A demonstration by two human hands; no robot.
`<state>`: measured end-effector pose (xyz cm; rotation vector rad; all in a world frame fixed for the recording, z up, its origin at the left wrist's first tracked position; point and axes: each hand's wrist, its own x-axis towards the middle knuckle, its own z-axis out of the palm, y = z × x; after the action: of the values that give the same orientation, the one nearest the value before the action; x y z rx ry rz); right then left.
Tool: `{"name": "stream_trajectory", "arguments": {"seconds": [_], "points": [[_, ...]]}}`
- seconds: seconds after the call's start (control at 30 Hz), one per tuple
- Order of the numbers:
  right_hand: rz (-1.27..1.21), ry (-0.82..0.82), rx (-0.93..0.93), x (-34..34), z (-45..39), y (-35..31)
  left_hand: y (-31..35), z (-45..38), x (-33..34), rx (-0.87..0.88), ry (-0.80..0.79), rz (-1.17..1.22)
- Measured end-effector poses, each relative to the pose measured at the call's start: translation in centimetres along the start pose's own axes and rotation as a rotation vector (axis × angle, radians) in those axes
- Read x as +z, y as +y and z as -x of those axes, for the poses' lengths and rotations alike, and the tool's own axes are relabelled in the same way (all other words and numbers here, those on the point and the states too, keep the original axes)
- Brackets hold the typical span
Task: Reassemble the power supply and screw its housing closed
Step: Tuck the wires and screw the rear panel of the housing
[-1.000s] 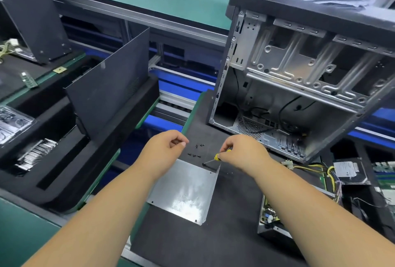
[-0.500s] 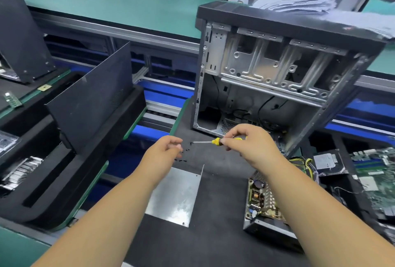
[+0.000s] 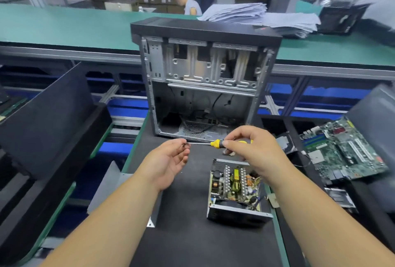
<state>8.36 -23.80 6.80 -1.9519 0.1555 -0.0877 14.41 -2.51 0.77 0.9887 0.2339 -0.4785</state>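
Gripping the yellow-handled screwdriver by its handle, the right hand has its fingers curled over the top and its thumb pressed along the near side, knuckles up, the forearm coming in from the lower right. The tool lies level, its thin metal shaft pointing left toward the left hand. That hand is turned palm up, forearm reaching in from the lower left, with its thumb and forefinger pinched together at the shaft's tip; something small and dark sits at the pinch, too small to tell whether it is a screw. The other left fingers are loosely bent and hold nothing.

Both hands hover above the black mat of the table. Just below the right hand, the open power supply rests on the mat with its lid off, the circuit board, coils and heat sinks showing inside the metal housing. Its flat grey cover plate lies well apart at the left edge of the mat, partly hidden by the left forearm. Behind the hands stands an empty computer case, open side facing the camera. A green motherboard lies to the right.
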Motion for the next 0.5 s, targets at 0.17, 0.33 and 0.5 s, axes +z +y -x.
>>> {"name": "stream_trajectory", "arguments": {"seconds": [0.17, 0.33, 0.5], "points": [[-0.015, 0.053, 0.017, -3.2, 2.5, 1.2, -2.1, 0.1, 2.5, -0.004, -0.085, -0.083], [-0.084, 0.141, -0.047, -6.3, 4.8, 2.0, -3.9, 0.5, 4.8, 0.025, -0.137, -0.090], [-0.081, 0.161, -0.076, -8.4, 6.4, 2.1, -4.8, 1.3, 7.4, 0.050, -0.181, -0.098]]}}
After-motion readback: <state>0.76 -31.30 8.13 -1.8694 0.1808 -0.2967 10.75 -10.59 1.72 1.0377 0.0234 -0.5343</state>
